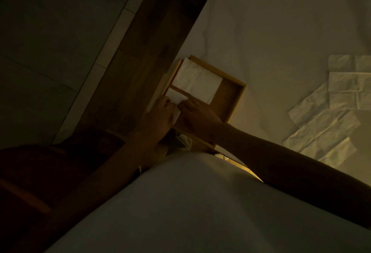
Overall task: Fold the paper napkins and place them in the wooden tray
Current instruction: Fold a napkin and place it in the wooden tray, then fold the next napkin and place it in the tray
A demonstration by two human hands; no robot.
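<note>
Napkins [331, 116], unfolded, overlap on the white table [261, 32], well apart from the wooden tray [239, 96]. One folded napkin [198, 80] lies in the tray's larger compartment. Left hand [158, 114] and right hand [198, 118] touch a smaller napkin [175, 95] in the adjoining compartment; dim light hides whether they pinch or press it.
</note>
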